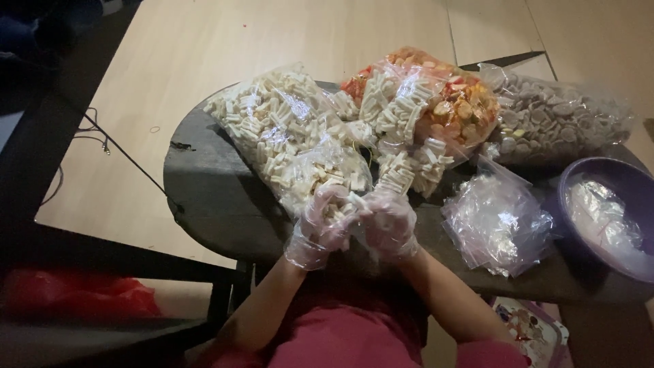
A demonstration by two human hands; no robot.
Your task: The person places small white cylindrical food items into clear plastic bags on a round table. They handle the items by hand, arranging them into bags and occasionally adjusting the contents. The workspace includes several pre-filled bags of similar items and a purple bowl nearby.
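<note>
At the near edge of the dark round bench [204, 197], both gloved hands meet: the left hand [320, 228] and right hand [390, 223] have their fingers curled together around a small clear bag of white stick crackers [327, 178], pinching at its mouth. That small bag looks filled and seems to be at the closing stage, though whether it is already sealed cannot be told. Just right lies a pile of empty clear bags [497, 225], so much packing seems left. Beyond it sits a purple bowl [579, 178] holding more plastic. Farther back lie a large bag of white sticks [272, 116], an orange mixed-cracker bag [456, 105] and a grey round-cracker bag [558, 119], all still well stocked.
</note>
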